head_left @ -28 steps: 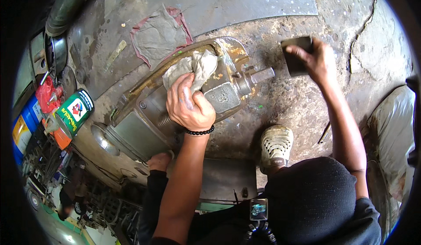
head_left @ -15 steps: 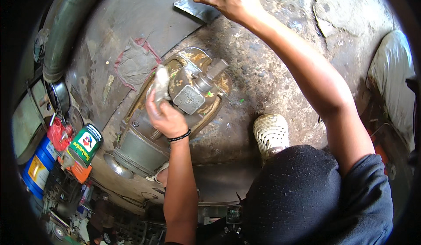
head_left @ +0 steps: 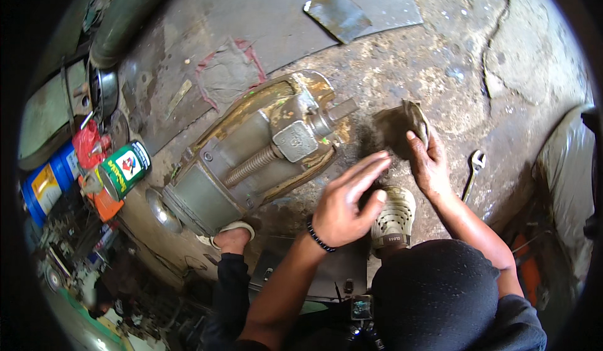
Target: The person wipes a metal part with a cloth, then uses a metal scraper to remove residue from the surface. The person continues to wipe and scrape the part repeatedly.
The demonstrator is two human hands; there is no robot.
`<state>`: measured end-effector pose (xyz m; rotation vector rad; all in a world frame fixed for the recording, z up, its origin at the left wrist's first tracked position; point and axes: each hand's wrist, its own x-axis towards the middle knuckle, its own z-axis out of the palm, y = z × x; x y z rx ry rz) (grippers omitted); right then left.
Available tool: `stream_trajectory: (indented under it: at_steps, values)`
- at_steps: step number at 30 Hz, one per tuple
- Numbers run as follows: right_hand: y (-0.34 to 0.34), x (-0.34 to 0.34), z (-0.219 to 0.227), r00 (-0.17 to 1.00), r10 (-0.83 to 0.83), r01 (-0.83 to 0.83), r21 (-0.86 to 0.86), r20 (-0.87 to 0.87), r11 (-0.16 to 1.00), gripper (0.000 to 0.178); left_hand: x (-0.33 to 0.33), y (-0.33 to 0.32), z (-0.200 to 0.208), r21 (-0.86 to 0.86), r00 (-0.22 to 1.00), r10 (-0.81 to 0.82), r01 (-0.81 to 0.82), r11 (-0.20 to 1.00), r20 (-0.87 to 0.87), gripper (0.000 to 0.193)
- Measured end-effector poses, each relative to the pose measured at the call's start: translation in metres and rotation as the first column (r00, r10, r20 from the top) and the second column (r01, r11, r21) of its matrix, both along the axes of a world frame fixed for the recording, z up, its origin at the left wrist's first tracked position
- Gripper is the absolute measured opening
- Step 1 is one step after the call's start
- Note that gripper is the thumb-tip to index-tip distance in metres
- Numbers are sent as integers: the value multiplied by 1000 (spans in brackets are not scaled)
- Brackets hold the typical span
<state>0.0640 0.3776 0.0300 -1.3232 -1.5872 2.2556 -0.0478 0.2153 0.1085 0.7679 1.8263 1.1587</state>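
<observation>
My right hand (head_left: 429, 161) pinches a folded, brown-grey sheet (head_left: 396, 131) between thumb and fingers, above the concrete floor. Whether it is cloth or abrasive paper I cannot tell. Reaching toward it, my left hand (head_left: 352, 206) is empty, its fingers stretched and the thumb apart. To the left of both hands lies a large metal vise (head_left: 254, 153) with a threaded screw, worn yellow-brown paint and a square shaft end pointing toward the sheet. Neither hand touches the vise.
A dark metal plate (head_left: 339, 15) lies on a larger sheet at the top. A grey rag with red edging (head_left: 231, 71) is beyond the vise. A wrench (head_left: 474, 172) rests at right. Green tin (head_left: 125, 170) and blue bucket (head_left: 50, 175) stand left. My shoe (head_left: 394, 213) is below the sheet.
My right hand has left the metal plate, come down nearer me and now holds the brown-grey sheet. My left hand has moved right, away from the vise, without the pale thing it was at.
</observation>
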Motion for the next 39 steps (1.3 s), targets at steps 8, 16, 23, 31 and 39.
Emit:
stream_trajectory:
  at_steps: [8,16,23,31,39]
  values:
    - [5,-69,-55,717,672,-481,829,185,285,74,-74,-70,-47,119,456,394,-521,845,-798,24]
    - [-9,-102,-67,414,888,-550,832,199,70,63,-83,-73,-83,35,291,235,-559,829,-928,29]
    - [5,-101,-59,185,890,-612,757,417,-228,58,-85,-72,-74,-24,405,250,-562,827,-879,28]
    - [61,-39,-4,535,580,-698,708,615,-108,54,-84,-70,-79,18,352,277,-589,808,-894,25]
    - [93,-77,2,983,179,-109,643,-44,758,42,-86,-71,-79,13,333,213,-514,858,-918,29]
